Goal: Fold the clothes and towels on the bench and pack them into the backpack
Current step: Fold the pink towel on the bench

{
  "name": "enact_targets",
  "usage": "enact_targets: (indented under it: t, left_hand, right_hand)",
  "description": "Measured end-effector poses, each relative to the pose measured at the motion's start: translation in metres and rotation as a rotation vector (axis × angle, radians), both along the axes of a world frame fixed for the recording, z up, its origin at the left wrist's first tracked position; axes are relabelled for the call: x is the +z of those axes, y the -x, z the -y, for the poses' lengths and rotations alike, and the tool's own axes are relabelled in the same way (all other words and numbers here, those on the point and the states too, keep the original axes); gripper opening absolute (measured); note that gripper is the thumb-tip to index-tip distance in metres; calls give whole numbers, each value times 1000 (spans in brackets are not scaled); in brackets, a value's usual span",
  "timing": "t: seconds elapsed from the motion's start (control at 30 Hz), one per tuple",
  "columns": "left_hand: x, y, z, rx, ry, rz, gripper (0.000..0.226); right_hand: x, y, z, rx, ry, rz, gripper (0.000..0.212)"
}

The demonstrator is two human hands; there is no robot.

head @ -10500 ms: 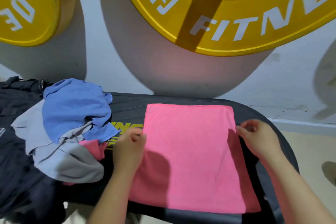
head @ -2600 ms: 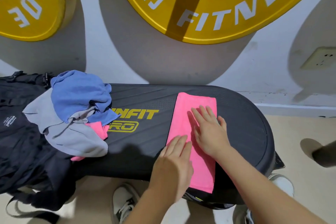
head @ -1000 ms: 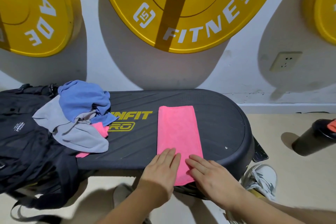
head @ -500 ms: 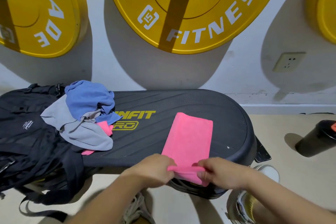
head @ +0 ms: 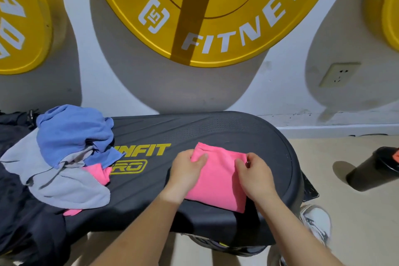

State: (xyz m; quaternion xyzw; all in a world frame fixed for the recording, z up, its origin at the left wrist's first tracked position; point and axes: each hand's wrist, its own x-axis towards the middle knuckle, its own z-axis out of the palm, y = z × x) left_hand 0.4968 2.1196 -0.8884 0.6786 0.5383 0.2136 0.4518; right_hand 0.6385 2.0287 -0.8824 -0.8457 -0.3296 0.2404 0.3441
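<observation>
A pink towel (head: 218,179) lies folded into a short rectangle on the right half of the black bench (head: 194,129). My left hand (head: 186,171) pinches its far left corner, thumb on top. At the far right corner my right hand (head: 254,177) pinches the edge. A heap of unfolded cloths sits on the bench's left end: a blue one (head: 71,131) on top, a grey one (head: 64,188) under it, a bit of pink cloth (head: 98,173) poking out. The black backpack (head: 17,211) lies at the far left, partly under the heap.
Yellow weight plates (head: 216,13) hang on the white wall behind the bench. A black shaker bottle (head: 373,168) lies on the floor to the right. My shoe (head: 317,222) shows below the bench's right end. A wall socket (head: 339,73) is at the right.
Both hands lifted the towel's near end and carried it over to the far end, halving its length. They now hold the far corners.
</observation>
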Motion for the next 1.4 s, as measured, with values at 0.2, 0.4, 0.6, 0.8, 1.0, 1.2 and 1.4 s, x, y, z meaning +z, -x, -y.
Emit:
enact_targets:
  t: [0.2, 0.4, 0.6, 0.8, 1.0, 1.2, 1.4]
  left_hand:
    - [-15, -22, 1, 111, -153, -338, 44]
    - [-18, -31, 1, 118, -176, -504, 40]
    - [-21, -32, -6, 156, -111, -509, 42]
    - [-19, -35, -4, 114, -155, -590, 43]
    - [-17, -36, -4, 69, -191, -627, 39]
    - [-16, -41, -10, 35, -374, -663, 30]
    - [-33, -45, -6, -590, -762, -535, 46]
  right_hand:
    - [-19, 6, -13, -4, 108, 267, 14]
    - [-26, 8, -13, -13, 42, 318, 16]
    - [-25, -4, -18, -8, 134, 255, 14]
    - [-25, -14, -24, 30, 208, 276, 17]
    - [-25, -16, -29, 59, 238, 301, 16]
    - [-25, -15, -31, 134, 265, 348, 10]
    - [-22, -15, -30, 200, 272, 376, 12]
